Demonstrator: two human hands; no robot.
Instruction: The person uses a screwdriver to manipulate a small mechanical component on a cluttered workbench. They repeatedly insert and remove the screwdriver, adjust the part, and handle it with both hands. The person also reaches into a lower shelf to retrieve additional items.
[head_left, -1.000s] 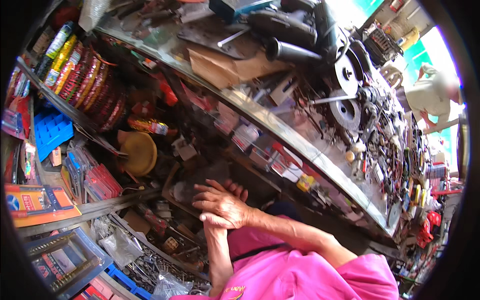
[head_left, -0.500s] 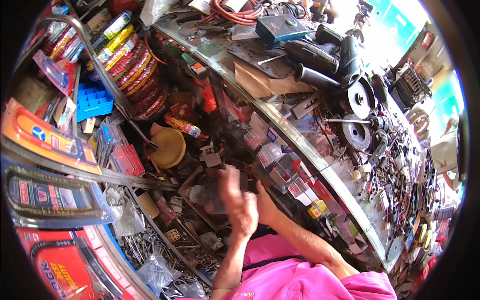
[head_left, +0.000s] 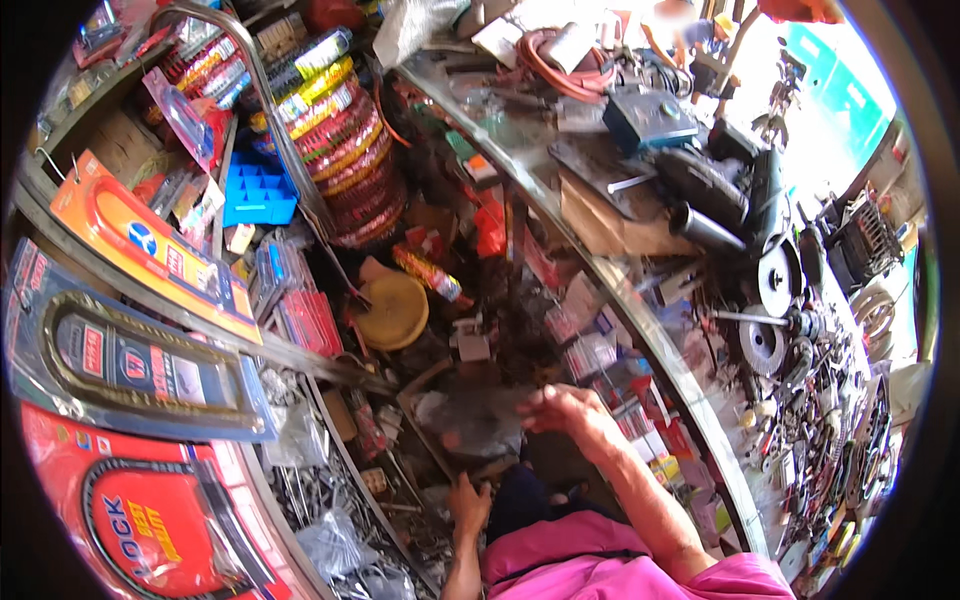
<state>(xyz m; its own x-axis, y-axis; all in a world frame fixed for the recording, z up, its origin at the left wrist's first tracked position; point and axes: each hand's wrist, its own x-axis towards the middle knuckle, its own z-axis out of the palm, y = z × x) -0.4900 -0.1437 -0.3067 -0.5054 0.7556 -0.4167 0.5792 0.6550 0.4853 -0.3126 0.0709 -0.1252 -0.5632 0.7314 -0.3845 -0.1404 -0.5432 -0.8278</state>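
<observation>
My left hand (head_left: 469,507) is low in the middle, beside the metal parts bin, fingers and thumb apart with nothing seen in them. Up and to its right, my right hand (head_left: 568,412) reaches in from the right with bent fingers. Its fingertips are at the edge of a dark, greyish, thin plastic-like thing (head_left: 480,408), blurred, over an open box. Whether the fingers grip this thing is hard to make out. Beyond it lies a round yellow disc or lid (head_left: 392,311).
Packaged locks (head_left: 130,350) hang at left above trays of metal parts (head_left: 310,500). Stacked wrapped rings (head_left: 345,150) and a blue compartment tray (head_left: 258,190) stand farther back. A glass counter (head_left: 640,330) curves along the right, piled with tools, including an angle grinder (head_left: 775,275). Another person (head_left: 700,45) is far back.
My hands, close together before, are now apart: the left has dropped lower, the right reaches forward. The view has shifted, so the shelves and counter sit farther right and lower.
</observation>
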